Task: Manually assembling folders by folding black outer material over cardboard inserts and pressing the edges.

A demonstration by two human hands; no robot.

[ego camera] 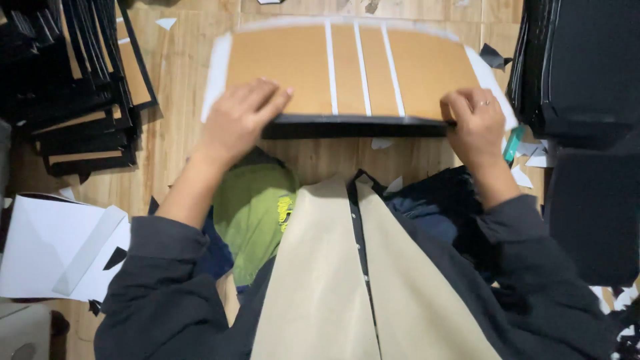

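Your left hand (240,117) lies flat, fingers together, pressing the near-left part of the brown cardboard panel (287,63). Your right hand (475,123) is curled, pinching the folded black edge strip (360,120) at the panel's near-right corner. The panel lies on the wooden counter (180,73), white paper showing round its border. Black framed pieces (87,107) are stacked at left, and black sheets (587,60) at right.

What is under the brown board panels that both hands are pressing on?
A white sheet shows beneath the brown board panels, in the gaps and past the edges. A black flap folds along the near edge under the left hand and right hand. The rest underneath is covered.
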